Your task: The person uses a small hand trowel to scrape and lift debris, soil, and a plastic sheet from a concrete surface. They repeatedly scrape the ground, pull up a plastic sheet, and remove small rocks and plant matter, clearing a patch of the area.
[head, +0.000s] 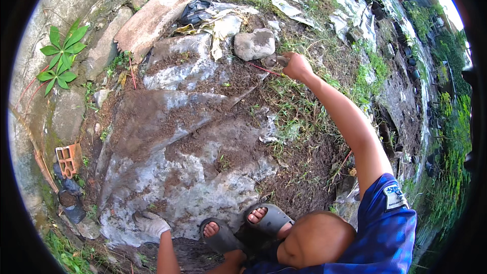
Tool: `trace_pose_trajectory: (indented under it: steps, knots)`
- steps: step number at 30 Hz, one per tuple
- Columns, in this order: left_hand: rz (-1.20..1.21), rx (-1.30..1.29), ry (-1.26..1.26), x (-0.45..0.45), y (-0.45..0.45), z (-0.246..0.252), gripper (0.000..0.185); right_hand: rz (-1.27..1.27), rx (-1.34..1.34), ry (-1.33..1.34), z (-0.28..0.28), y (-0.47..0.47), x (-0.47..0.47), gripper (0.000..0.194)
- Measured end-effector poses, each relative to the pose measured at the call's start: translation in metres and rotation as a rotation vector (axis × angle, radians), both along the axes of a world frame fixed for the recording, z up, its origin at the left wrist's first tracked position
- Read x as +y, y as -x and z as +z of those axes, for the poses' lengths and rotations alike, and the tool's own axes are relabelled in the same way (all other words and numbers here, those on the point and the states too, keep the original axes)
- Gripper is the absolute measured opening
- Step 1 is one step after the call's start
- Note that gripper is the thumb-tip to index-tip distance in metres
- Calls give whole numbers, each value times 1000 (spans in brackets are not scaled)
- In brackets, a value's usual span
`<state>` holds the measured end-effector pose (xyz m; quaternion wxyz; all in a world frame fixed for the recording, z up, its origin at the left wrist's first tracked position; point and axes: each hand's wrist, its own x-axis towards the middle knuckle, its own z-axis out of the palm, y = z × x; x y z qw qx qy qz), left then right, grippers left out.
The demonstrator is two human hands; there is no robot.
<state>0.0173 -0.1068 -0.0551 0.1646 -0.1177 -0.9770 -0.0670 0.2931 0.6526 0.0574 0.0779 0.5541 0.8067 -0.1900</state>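
Note:
Far out ahead, my bare right hand (298, 67) is closed around the short handle of a small hand tool (282, 60). The tool's head is hard to make out against the soil beside a grey stone (255, 44). My left hand (152, 223), in a whitish knit glove with darker fingertips, rests at the near left edge of a soil-covered plastic sheet (205, 190). Whether its fingers pinch the sheet is hidden. Dark loose soil and a fold cross the middle of the sheet. Cut grass and weeds (300, 114) lie along its right side.
My feet in dark slide sandals (268, 219) stand at the sheet's near edge. A broken orange hollow brick (69, 160) and black plant bags (72, 207) line the left. Beyond lie a long weathered board (171, 11) and a black plastic bag (195, 11). A leafy plant (62, 55) leans by the wall.

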Motion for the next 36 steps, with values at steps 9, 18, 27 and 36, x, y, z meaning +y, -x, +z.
trace_pose_trajectory:
  steps: [9, 18, 27, 36]
  knots:
    - [-20, 63, -49, 0, 2, -4, 34, 85, -184, 116, -26, -4, 16, 34]
    - [-48, 130, -8, 4, -1, 4, 34, -267, 233, 137, -56, -32, -40, 44]
    - [-20, 23, -45, 6, -3, 8, 37, 25, -134, 174, -2, -4, -18, 50]
    - [13, 8, -3, 1, 0, -2, 36, -44, -72, 144, -47, 26, 13, 36]
